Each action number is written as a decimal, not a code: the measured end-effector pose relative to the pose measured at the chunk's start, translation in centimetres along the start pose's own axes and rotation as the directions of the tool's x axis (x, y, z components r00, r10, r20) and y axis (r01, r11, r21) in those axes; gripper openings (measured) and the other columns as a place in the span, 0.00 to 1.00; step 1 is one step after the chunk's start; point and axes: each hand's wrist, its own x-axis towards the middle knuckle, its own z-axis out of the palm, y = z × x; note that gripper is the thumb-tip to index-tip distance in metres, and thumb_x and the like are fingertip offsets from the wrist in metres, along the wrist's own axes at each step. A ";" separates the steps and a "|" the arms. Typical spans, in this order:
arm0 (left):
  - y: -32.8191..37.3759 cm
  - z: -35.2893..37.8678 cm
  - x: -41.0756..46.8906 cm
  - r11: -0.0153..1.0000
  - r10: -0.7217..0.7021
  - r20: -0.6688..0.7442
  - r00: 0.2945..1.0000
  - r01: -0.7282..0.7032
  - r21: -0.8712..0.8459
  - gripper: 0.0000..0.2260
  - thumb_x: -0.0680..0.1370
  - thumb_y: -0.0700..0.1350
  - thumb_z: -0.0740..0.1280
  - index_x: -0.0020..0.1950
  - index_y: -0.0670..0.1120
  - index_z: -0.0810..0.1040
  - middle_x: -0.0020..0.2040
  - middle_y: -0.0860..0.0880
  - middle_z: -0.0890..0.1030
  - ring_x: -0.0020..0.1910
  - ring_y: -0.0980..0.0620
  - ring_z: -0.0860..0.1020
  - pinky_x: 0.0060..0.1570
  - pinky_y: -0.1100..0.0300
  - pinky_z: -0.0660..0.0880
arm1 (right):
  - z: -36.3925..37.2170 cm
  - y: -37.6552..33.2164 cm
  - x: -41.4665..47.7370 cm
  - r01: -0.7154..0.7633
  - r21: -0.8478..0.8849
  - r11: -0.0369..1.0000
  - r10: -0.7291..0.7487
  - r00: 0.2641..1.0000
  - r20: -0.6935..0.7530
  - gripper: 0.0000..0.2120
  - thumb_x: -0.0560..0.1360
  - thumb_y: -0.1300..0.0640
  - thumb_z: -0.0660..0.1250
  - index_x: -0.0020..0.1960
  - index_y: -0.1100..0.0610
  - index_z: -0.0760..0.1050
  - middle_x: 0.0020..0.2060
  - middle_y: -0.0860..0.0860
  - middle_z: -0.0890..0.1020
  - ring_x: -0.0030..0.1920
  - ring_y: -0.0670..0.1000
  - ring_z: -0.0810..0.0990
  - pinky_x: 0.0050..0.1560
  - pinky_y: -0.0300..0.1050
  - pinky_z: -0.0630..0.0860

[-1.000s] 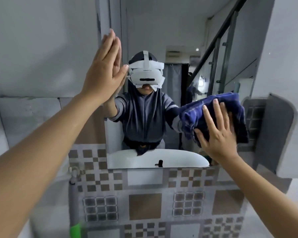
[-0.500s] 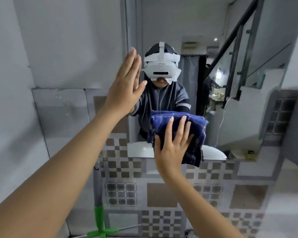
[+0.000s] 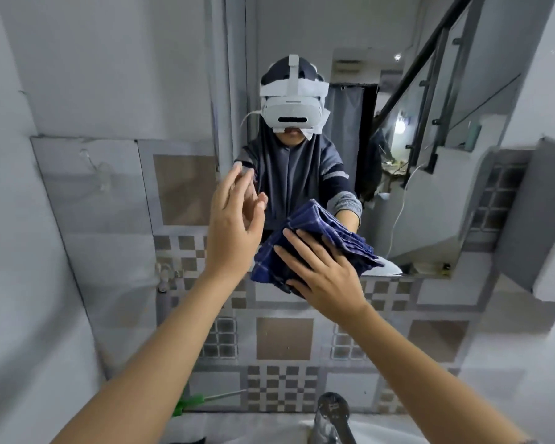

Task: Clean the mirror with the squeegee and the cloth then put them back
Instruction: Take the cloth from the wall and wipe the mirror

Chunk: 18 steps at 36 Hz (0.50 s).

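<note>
The wall mirror (image 3: 430,200) hangs ahead and reflects a person in a headset. My right hand (image 3: 321,267) lies flat on a folded dark blue cloth (image 3: 330,238) and presses it against the mirror's lower left corner, over the bottom edge. My left hand (image 3: 234,229) is flat and open with fingers apart, just left of the cloth near the mirror's left edge; whether it touches the glass I cannot tell. A green squeegee (image 3: 189,403) with a metal handle lies low by the tiled wall, partly hidden behind my left forearm.
A chrome tap (image 3: 332,418) rises over the white basin (image 3: 269,431) at the bottom edge. The patterned tile wall (image 3: 285,341) runs under the mirror. A pipe with a valve (image 3: 164,283) stands at the left, and a grey wall-mounted box (image 3: 532,219) juts out at the right.
My right hand has swept the cloth from the mirror's right side to its lower left corner. My left hand has dropped from high on the mirror's left edge to beside the cloth.
</note>
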 end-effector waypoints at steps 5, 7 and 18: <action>2.7 2.0 -5.2 0.993 -0.086 0.016 0.996 0.087 -0.078 0.12 0.76 0.36 0.65 0.59 0.38 0.74 0.56 0.42 0.75 0.58 0.57 0.69 0.61 0.70 0.64 | -0.8 2.2 -2.3 -0.164 0.009 0.986 0.164 0.987 0.003 0.28 0.74 0.45 0.63 0.72 0.49 0.63 0.73 0.50 0.62 0.72 0.50 0.62 0.70 0.49 0.61; 4.0 3.3 -7.0 0.981 -0.136 0.077 0.988 0.145 -0.127 0.12 0.77 0.38 0.65 0.59 0.39 0.73 0.55 0.43 0.75 0.56 0.56 0.71 0.60 0.69 0.66 | -1.1 3.1 -3.1 -0.241 0.026 0.970 0.241 0.971 0.005 0.28 0.74 0.45 0.64 0.72 0.50 0.63 0.73 0.51 0.63 0.71 0.51 0.63 0.69 0.49 0.62; 11.1 10.2 -8.1 0.939 -0.197 0.185 0.963 0.240 -0.247 0.15 0.76 0.44 0.67 0.60 0.39 0.73 0.56 0.45 0.74 0.57 0.56 0.70 0.59 0.74 0.65 | -2.1 7.5 -7.8 -0.532 0.106 0.840 0.532 0.846 0.027 0.31 0.74 0.42 0.61 0.73 0.51 0.59 0.74 0.54 0.60 0.73 0.52 0.59 0.67 0.51 0.66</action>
